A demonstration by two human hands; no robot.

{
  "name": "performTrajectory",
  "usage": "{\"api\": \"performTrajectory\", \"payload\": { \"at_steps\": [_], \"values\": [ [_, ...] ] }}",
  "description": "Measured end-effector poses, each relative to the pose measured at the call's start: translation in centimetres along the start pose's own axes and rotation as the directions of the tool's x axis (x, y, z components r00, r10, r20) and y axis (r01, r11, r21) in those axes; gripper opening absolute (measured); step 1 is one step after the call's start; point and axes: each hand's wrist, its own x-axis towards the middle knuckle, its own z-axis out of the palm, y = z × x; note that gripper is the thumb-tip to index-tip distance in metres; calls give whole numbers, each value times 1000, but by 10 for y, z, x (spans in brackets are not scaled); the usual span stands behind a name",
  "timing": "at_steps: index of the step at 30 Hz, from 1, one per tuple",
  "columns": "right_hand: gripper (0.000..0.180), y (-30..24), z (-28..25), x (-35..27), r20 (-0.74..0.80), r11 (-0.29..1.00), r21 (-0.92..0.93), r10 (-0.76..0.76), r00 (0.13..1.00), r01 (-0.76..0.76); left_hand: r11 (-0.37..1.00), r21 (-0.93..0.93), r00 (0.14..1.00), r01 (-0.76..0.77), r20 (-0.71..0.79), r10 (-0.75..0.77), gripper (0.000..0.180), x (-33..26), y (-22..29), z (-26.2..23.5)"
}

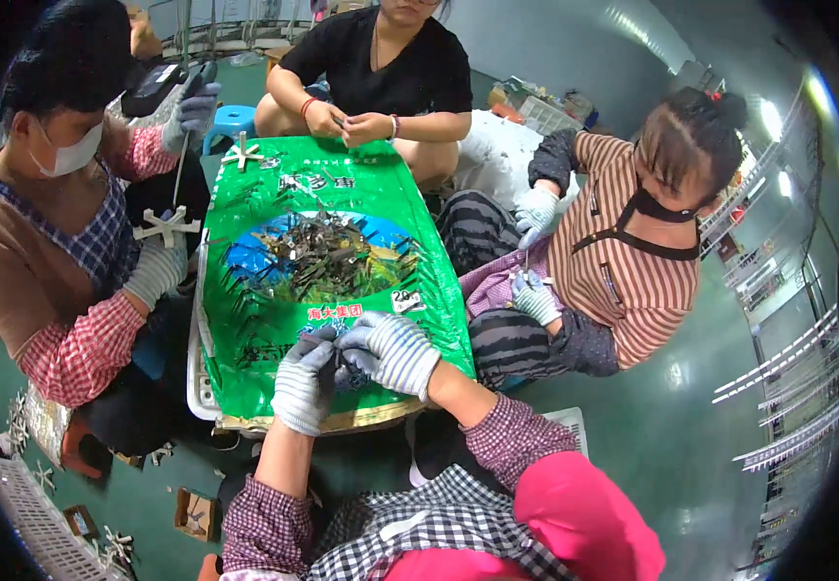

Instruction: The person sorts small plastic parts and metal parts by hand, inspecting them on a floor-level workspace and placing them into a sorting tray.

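My left hand [305,383], in a grey-and-white striped glove, is closed with its fingertips pinched together over the near end of a green printed sack [419,218]. Close beside it, my right hand [395,352], gloved alike, is closed too, its fingertips meeting those of the left. Whatever lies between the fingers is too small and dark to make out. Beyond both hands, a heap of thin dark strips [327,254] is spread over the middle of the sack. Similar strips lie scattered along the sack's left side.
Co-workers sit left, right and across from me, their hands at the sack's sides and far end. A white star-shaped piece [242,152] lies at its far left corner. A blue stool [232,122] stands behind. On the floor are a small open box [195,513] and a white crate [46,528].
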Motion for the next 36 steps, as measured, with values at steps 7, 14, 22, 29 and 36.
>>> {"api": "performTrajectory", "payload": {
  "at_steps": [7,14,22,29,36],
  "values": [
    [12,7,0,-8,-142,977,212,-3,990,34,990,70,991,-125,61,121,25,-3,-3,-1],
    [13,9,-8,-4,104,539,795,332,937,-279,980,156,993,-121,15,120,27,2,5,17],
    [15,11,14,2,122,636,709,315,941,-305,976,142,986,-164,-1,166,27,3,0,6],
    [15,12,20,7,-157,962,265,109,982,-64,904,299,949,-305,18,314,25,3,-1,12],
    [17,-3,34,5,-252,969,213,176,952,-123,710,574,883,-408,52,466,28,-6,-10,8]
  ]
}}
